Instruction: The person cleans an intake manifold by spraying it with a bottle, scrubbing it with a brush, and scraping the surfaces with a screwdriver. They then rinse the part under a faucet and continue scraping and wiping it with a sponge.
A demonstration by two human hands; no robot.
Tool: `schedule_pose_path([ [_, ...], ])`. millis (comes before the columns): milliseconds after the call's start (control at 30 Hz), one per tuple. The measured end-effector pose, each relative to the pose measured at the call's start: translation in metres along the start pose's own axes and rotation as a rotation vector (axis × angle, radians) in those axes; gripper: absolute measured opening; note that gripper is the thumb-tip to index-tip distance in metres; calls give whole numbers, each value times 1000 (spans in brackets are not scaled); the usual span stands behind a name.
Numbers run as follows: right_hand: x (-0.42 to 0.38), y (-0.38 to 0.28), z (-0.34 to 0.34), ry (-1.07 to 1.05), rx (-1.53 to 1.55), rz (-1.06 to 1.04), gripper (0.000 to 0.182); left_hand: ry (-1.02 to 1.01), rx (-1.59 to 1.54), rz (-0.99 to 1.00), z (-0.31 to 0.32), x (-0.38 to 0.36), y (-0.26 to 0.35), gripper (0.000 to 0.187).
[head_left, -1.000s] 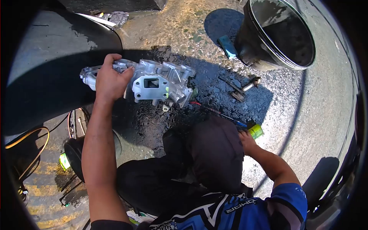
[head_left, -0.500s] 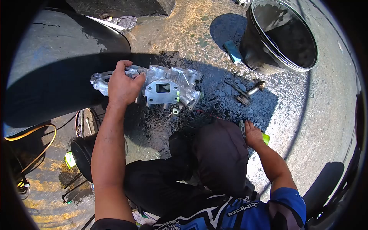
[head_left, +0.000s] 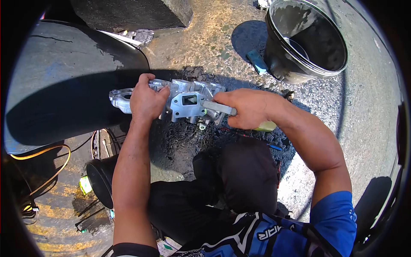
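My left hand is wrapped round the left part of a silver metal casting, which has round ports and a flat flange with a rectangular opening. My right hand is closed round a flat grey bar, whose left end meets the flange's right edge. Something yellow-green shows under my right wrist; whether that hand holds it too I cannot tell. The right end of the casting is partly hidden behind my right hand.
A black bucket stands at the upper right, with a blue block beside it. A large dark curved panel fills the upper left. A blue pen-like item lies near my knee. An orange cable curves at the left.
My right hand has come up from beside my knee to the casting, with the grey bar in it. My left hand and the casting have shifted slightly to the right in view.
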State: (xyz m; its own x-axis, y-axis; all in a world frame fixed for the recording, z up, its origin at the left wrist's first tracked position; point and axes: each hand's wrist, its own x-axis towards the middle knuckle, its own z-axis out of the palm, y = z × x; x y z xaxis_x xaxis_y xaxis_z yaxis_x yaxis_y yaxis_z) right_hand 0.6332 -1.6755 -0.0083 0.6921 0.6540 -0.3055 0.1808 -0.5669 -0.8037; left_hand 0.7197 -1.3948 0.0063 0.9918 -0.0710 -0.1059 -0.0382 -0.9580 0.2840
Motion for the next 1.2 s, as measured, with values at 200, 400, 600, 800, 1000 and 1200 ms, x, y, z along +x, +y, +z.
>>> schedule_pose_path([
  [200, 24, -9, 4, 25, -78, 31, 40, 42, 12, 19, 3, -4, -4, 59],
  [400, 25, -17, -2, -15, -76, 16, 39, 55, 11, 33, 5, -5, -8, 59],
  [600, 28, -19, -2, -59, -129, 71, 42, 54, 8, 26, 6, -8, -9, 58],
  [800, 33, -31, -1, -124, -211, 122, 41, 74, 4, 37, 9, -14, -12, 56],
  [1000, 34, -29, 1, -132, -212, 91, 43, 65, -71, -1, 7, -18, -20, 59],
  [1200, 40, -38, 2, -180, -219, 95, 43, 98, -100, -14, 12, -33, -34, 58],
])
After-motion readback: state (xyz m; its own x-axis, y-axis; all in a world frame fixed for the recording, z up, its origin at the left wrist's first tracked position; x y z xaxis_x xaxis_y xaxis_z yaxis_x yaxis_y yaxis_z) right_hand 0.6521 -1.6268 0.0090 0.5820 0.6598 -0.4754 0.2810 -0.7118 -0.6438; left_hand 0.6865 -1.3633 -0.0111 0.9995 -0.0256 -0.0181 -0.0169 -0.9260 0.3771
